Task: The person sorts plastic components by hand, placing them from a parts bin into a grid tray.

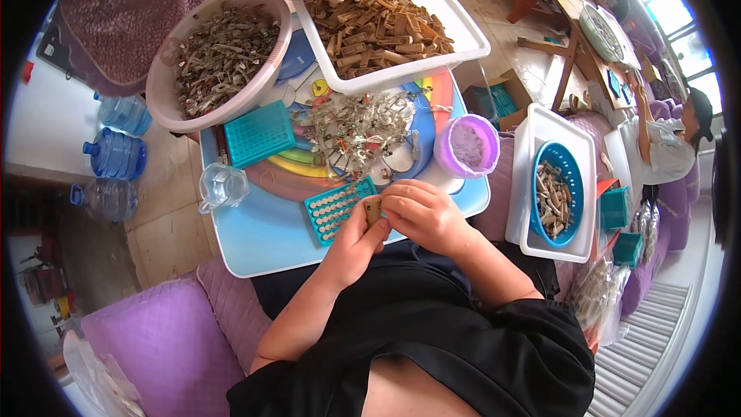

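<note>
A short brown tube-like piece (372,210) is upright between the fingers of my left hand (349,251), low over the blue table (258,232). My right hand (427,215) has its fingertips pinched together at the right side of that piece; whatever they hold is hidden. Just left of both hands lies a teal rack (364,186) with rows of small pale round pieces. Beyond it, a loose heap of thin clear-and-metallic parts (359,130) spreads over the tabletop. A teal perforated tray (261,135) sits at the heap's left, and a purple tub (443,153) with pale contents at its right.
A clear jug (224,187) stands at the table's left edge. Behind are a pink basin (160,93) of small parts and a white bin (409,66) of brown pieces. At right, a blue basket (577,185) sits inside a white tub (525,185). Another person (668,150) sits far right.
</note>
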### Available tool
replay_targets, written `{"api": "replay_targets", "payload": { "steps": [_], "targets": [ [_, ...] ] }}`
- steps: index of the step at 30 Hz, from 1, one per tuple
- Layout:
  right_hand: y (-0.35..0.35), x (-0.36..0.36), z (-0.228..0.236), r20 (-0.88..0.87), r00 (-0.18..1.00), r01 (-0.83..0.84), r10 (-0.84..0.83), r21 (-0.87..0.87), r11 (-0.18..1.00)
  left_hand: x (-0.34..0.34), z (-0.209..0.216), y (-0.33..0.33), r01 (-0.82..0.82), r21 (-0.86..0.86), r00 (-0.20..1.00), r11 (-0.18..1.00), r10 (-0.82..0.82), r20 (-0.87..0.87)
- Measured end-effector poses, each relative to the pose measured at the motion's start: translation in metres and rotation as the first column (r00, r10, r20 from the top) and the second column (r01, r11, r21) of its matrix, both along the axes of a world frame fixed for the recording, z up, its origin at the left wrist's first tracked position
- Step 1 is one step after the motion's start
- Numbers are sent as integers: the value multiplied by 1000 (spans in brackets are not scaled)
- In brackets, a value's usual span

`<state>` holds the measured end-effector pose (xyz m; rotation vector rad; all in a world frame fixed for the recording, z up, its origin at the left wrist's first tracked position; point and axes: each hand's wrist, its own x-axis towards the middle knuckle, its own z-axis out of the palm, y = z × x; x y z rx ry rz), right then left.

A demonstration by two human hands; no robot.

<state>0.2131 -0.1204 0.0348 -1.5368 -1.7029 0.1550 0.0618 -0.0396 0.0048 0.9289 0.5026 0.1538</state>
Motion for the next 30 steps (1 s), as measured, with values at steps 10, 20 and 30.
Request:
{"api": "replay_targets", "payload": {
  "steps": [10,20,30],
  "targets": [
    [-33,33,17,-611,752,-419,247,-154,895,-10,20,13,600,39,780,799,-595,195],
    [-259,192,-14,-768,212,792,-604,-227,567,-43,13,43,-115,325,987,938,72,142],
    [-73,114,-19,-270,761,457,-591,-423,782,-61,-12,48,-266,367,957,892,291,-13]
  ]
}}
